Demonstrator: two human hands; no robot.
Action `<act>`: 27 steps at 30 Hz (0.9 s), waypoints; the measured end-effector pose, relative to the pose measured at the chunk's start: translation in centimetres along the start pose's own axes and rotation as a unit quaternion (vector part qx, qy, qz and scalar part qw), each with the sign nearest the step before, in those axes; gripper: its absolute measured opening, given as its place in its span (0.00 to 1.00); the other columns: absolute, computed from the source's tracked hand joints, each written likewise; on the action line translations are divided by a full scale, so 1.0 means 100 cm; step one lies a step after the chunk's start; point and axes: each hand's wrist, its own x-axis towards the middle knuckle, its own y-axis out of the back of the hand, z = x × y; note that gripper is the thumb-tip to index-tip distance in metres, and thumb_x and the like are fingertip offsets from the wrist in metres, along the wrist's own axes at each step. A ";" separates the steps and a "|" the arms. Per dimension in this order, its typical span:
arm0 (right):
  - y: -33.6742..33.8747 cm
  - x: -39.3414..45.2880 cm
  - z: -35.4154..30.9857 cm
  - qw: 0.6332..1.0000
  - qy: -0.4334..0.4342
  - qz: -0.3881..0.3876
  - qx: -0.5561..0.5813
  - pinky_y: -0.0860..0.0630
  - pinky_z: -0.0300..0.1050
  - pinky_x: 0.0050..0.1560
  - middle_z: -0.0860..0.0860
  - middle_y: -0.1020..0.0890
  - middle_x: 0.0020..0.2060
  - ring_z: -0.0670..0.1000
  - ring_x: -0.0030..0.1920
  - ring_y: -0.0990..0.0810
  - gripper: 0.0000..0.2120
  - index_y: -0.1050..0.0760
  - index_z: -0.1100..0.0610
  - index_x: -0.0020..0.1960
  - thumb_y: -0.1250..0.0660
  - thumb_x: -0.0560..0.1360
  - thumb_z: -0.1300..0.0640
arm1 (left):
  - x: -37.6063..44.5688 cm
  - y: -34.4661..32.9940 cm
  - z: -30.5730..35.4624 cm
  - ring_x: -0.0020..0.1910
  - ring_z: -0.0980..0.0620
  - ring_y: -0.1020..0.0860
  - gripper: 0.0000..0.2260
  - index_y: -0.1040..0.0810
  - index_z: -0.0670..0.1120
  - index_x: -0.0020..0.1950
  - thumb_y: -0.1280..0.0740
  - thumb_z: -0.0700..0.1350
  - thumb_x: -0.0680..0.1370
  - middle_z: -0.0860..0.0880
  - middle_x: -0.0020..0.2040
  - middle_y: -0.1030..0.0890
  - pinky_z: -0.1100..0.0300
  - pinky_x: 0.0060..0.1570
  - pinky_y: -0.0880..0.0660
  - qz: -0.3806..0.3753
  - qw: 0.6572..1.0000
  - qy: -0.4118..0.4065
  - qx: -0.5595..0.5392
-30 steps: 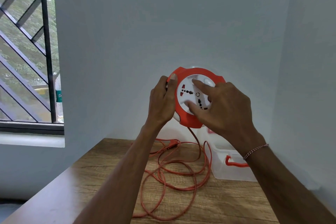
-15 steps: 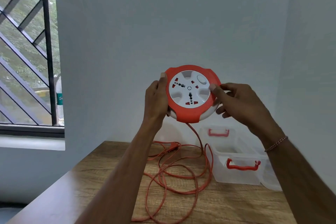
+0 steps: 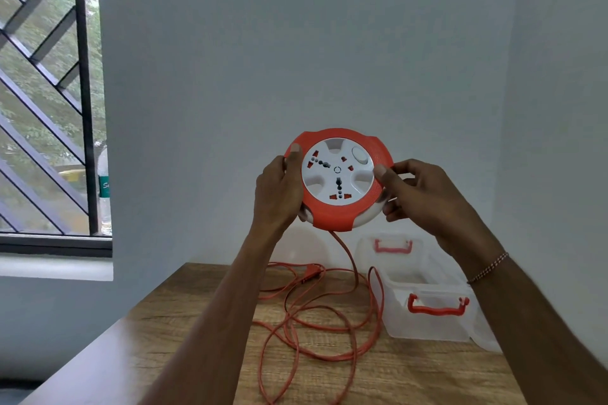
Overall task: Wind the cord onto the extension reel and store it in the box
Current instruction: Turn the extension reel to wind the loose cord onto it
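I hold a round orange and white extension reel up in front of the wall, its socket face towards me. My left hand grips its left rim, thumb on the orange edge. My right hand grips the right rim, thumb on the front and fingers curled behind. An orange cord hangs from the reel's bottom and lies in loose loops on the wooden table, its plug near the wall. A clear plastic box with red handles stands open on the table at the right.
White walls close in behind and to the right of the table. A barred window is at the left. Something clear, perhaps the box's lid, lies beside the box at the right.
My right hand has come off the socket face and now grips the right rim. The reel's face has turned, and the view has tilted so more of the box shows.
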 end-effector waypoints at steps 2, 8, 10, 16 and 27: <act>-0.001 0.000 0.001 1.000 0.004 0.002 -0.015 0.18 0.51 0.42 0.52 0.16 0.37 0.50 0.32 0.16 0.25 0.28 0.55 0.62 0.37 0.74 0.39 | 0.002 0.003 -0.002 0.38 0.50 0.17 0.22 0.22 0.49 0.52 0.49 0.62 0.81 0.51 0.43 0.17 0.52 0.42 0.18 -0.003 0.999 -0.015 0.034; -0.007 0.001 0.003 0.974 0.126 0.093 -0.164 0.24 0.37 0.38 0.46 0.19 0.45 0.45 0.36 0.19 0.23 0.28 0.53 0.62 0.36 0.74 0.40 | 0.001 0.005 -0.004 0.37 0.49 0.16 0.20 0.22 0.50 0.51 0.48 0.61 0.81 0.49 0.42 0.16 0.55 0.35 0.18 0.007 1.000 -0.011 0.006; -0.007 0.000 0.001 0.928 0.246 0.136 -0.245 0.24 0.40 0.44 0.50 0.22 0.54 0.48 0.44 0.21 0.19 0.29 0.52 0.62 0.33 0.74 0.45 | 0.002 0.006 -0.004 0.36 0.48 0.16 0.20 0.22 0.50 0.50 0.48 0.60 0.81 0.49 0.42 0.16 0.55 0.33 0.18 0.013 1.000 -0.009 0.007; -0.016 -0.014 -0.012 0.856 0.355 0.008 -0.376 0.22 0.53 0.49 0.56 0.30 0.68 0.58 0.64 0.30 0.27 0.25 0.47 0.60 0.29 0.68 0.70 | 0.000 0.003 -0.001 0.38 0.48 0.16 0.22 0.21 0.47 0.49 0.46 0.61 0.81 0.48 0.42 0.16 0.45 0.44 0.18 0.005 1.000 -0.014 -0.002; -0.020 -0.025 -0.018 0.831 0.297 -0.036 -0.469 0.26 0.56 0.59 0.52 0.37 0.73 0.57 0.69 0.38 0.33 0.34 0.37 0.68 0.26 0.68 0.54 | -0.008 -0.010 -0.001 0.39 0.50 0.17 0.22 0.23 0.47 0.51 0.47 0.62 0.80 0.50 0.42 0.17 0.49 0.43 0.17 -0.016 0.998 -0.049 0.034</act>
